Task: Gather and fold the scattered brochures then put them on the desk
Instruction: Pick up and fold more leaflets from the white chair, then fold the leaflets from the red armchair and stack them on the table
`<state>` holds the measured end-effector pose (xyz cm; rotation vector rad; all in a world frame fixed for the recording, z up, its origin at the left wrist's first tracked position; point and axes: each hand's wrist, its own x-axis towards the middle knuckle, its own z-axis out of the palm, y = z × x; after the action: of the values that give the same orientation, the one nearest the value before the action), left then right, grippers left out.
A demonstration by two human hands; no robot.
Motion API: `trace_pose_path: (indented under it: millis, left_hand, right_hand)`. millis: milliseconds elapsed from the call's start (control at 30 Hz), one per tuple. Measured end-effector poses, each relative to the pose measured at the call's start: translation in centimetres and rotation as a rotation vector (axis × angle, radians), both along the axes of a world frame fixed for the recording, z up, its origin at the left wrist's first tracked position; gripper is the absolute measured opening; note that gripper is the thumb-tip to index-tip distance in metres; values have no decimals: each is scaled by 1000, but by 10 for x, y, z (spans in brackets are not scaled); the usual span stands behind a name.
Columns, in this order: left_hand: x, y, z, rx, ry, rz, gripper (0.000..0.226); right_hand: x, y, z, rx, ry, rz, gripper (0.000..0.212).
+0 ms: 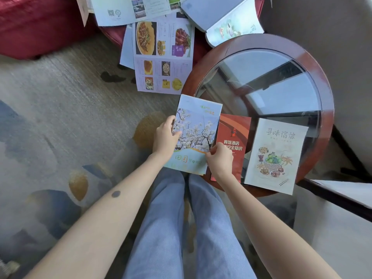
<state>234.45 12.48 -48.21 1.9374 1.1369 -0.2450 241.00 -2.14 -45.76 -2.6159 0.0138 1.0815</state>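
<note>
Both hands (167, 135) (218, 158) pinching blossom brochure (194, 127) edges, seemingly folded

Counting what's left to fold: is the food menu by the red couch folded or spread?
Spread. The food menu lies opened flat, several panels of dish photos showing.

A folded blossom brochure (193, 133) sits at the centre of the frame, tilted slightly, held at its left edge and lower right corner, overlapping the round glass worktop's (322, 81) left rim. Just right of it a folded red brochure (234, 137) lies flat on the worktop, and beside that a folded cream food brochure (275, 156). At the upper centre an unfolded menu brochure (163, 57) hangs open, with more open brochures (124, 11) above it.
</note>
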Motion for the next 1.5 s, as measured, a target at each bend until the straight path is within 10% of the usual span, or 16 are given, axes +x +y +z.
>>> trace_pose_path:
  millis: [233,367,800,1500]
  left_hand:
    - [2,-29,5,607,-72,-576,54]
    - [-7,-38,-16,545,135,-717,57]
    - [6,-38,3,454,357,-767,60]
    - [-25,221,103,302,-28,-575,31]
  right_hand:
    - [-8,8,3,92,-477,541,46]
    - [-13,9,-15,13,-280,810,61]
    - [-9,21,-2,-52,-161,811,59]
    - [14,223,89,238,-421,330,46]
